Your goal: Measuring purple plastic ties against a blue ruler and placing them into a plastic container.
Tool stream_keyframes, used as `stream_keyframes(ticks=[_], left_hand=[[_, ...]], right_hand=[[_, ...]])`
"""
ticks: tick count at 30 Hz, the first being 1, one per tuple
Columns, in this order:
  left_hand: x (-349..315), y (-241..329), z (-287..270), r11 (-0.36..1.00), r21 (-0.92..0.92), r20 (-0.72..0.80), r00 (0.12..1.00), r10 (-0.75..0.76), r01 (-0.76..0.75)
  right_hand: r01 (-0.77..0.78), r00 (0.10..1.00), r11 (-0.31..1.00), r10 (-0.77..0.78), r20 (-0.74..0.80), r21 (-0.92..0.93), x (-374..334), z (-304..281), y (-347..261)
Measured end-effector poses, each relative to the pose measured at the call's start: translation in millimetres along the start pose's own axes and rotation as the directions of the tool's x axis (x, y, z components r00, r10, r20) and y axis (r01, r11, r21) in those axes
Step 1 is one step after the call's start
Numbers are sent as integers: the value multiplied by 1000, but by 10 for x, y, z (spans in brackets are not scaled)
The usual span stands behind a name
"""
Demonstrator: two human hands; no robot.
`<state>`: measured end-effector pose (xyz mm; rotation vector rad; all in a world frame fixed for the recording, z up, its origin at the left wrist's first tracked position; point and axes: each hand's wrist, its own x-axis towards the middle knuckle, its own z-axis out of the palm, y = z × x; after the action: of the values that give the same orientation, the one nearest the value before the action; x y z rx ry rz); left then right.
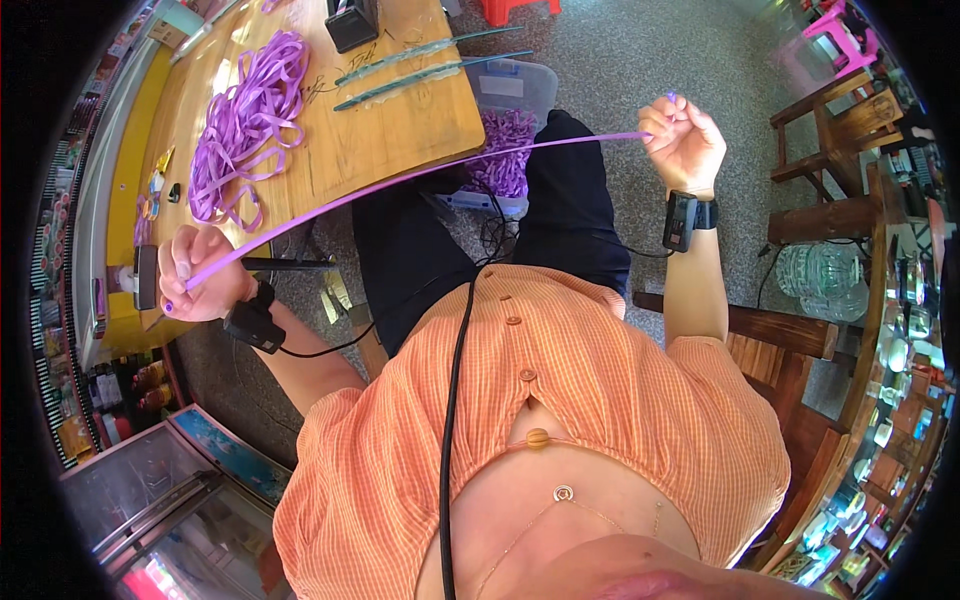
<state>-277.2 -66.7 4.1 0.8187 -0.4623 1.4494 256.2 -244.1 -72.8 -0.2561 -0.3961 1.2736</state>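
A narrow purple ribbon (400, 181) is stretched taut across in front of me, from one hand to the other. Its left end is gripped in my left hand (205, 272), whose fingers are closed, beside the table's near left side. My right hand (687, 142), raised over the floor at the right, has its fingers curled around the other end; a bit of purple shows above the fingertips. On the wooden table (400, 135) lies a loose heap of purple ribbon (250, 130). Below the stretched ribbon, a clear plastic bin (517, 82) holds crinkled purple strips (510, 155).
Two thin green rods (430, 78) lie on the table near a black holder (350, 25). Black cables (462, 370) run down my front and to both wrists. A wooden chair (780, 340) stands behind my right arm. Wooden stools (835, 130) and large clear bottles (820, 275) are at the right.
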Motion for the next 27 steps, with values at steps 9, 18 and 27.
stream_keyframes(ticks=[9, 18, 27], left_hand=[[-1, 42, -131, 984, -127, 50, 992, -118, 124], [48, -994, 591, 770, 313, -151, 830, -538, 556], [177, -2001, 1091, 649, 106, 175, 629, -758, 753]], right_hand=[[241, 932, 950, -284, -227, -200, 47, -216, 8], [-120, 958, -105, -272, -88, -987, -19, 325, 233], [-119, 817, 579, 519, 252, -807, 264, 1127, 1234]])
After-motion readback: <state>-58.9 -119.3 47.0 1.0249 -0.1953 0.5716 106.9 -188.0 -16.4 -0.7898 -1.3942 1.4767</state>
